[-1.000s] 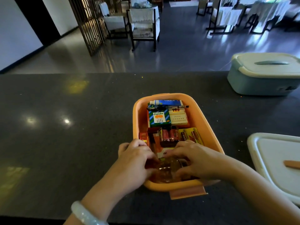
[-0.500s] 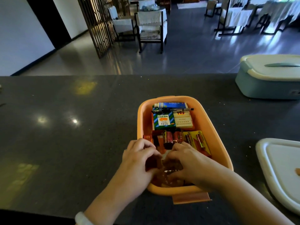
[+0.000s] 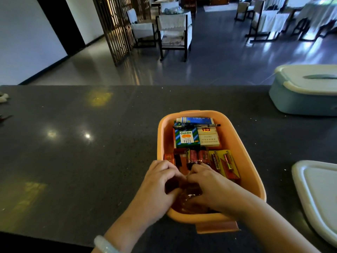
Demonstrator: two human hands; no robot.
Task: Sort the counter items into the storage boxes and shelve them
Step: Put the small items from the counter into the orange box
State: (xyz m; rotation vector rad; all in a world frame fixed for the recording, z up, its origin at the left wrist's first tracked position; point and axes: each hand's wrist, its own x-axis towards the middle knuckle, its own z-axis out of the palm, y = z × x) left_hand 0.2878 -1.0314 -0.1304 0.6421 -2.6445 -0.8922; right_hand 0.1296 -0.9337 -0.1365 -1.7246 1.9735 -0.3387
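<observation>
Orange storage box (image 3: 235,143) holds both hands' grip on a clear item (image 3: 190,195).

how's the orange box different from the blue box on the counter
The orange plastic storage box is open, its contents showing; the pale blue storage box is closed under a white lid. The orange box sits near, in the middle, with both hands inside; the blue box stands far right, untouched and partly out of frame. Both are rounded tubs resting on the dark counter.

counter (image 3: 91,161) dark stone | on it: orange box (image 3: 249,161), blue box (image 3: 295,101), white lid (image 3: 317,189)
</observation>
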